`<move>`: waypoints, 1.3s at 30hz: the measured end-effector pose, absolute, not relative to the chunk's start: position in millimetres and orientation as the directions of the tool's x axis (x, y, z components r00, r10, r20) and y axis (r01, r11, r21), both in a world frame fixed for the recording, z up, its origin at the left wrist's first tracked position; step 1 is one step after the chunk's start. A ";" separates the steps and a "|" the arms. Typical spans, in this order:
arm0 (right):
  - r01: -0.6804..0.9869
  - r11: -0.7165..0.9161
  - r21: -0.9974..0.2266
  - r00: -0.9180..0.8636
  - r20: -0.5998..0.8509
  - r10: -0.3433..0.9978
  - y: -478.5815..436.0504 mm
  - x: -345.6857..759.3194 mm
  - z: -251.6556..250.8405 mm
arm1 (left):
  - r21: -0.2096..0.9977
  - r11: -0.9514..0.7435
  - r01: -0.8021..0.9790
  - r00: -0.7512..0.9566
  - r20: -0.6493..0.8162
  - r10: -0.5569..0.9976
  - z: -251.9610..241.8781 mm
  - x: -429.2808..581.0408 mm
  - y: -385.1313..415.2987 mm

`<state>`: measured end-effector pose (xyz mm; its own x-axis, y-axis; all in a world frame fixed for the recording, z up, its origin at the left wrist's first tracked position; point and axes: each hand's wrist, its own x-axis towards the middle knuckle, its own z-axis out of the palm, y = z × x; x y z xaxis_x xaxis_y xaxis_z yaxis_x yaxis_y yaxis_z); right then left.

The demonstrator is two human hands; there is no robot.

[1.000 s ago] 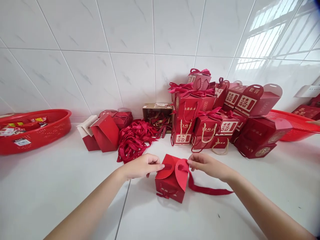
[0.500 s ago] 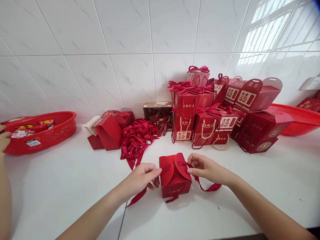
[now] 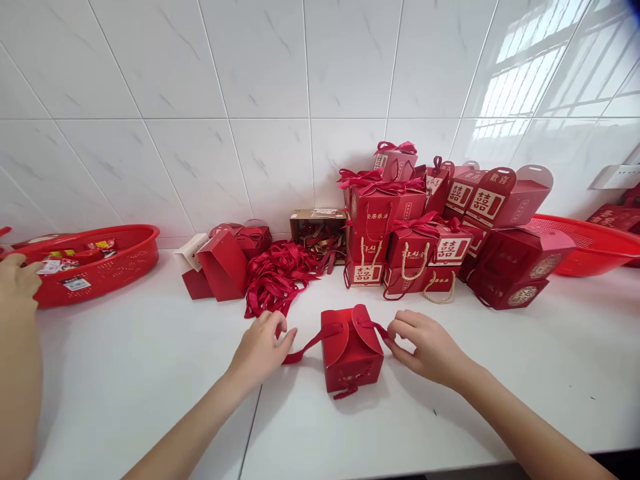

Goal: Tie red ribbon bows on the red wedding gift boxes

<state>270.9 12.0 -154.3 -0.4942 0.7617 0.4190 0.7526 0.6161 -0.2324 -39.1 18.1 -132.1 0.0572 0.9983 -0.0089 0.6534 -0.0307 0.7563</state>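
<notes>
A small red gift box (image 3: 353, 357) stands upright on the white table, its curved top flaps folded together. A dark red ribbon (image 3: 320, 339) runs through the flaps and comes out on both sides. To the left of the box is my left hand (image 3: 264, 343), thumb and fingers curved apart, with the ribbon's left end beside and partly behind it; whether the fingers touch it is unclear. Just right of the box, my right hand (image 3: 420, 343) pinches the ribbon's other end between thumb and fingertips.
Behind lie a heap of red ribbons (image 3: 280, 273), a cardboard box (image 3: 303, 227) of ribbons and stacked red gift boxes (image 3: 373, 217). Another person's hand (image 3: 19, 283) is at a red basket (image 3: 115, 263) on the left. A second basket (image 3: 585, 257) stands right.
Both hands have moved outward from the box, my left one farther. The ribbon now stretches out more on the left, and its long loose tail on the right no longer shows. The view has shifted slightly.
</notes>
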 end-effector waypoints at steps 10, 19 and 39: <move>0.191 0.012 -0.982 -0.180 -0.023 0.983 1.3 242.8 -168.0 | 0.941 0.067 0.331 0.235 -0.151 0.960 -141.2 -10.4 -18.0; -0.795 -0.154 -0.587 0.031 -0.292 0.956 14.9 240.7 -157.3 | 0.595 0.295 -0.747 0.017 -0.428 0.904 -135.0 -1.6 -1.1; -0.512 0.073 -0.856 0.200 -0.036 0.979 5.3 250.2 -148.0 | 0.737 0.062 -0.673 -0.217 -0.277 0.936 -107.0 -21.6 -5.9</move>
<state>250.2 5.3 -148.0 0.2004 0.9790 -0.0364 -0.5120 0.0730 -0.8559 -21.6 -5.9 -107.0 -0.2167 0.9363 -0.2765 -0.6728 0.0621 0.7372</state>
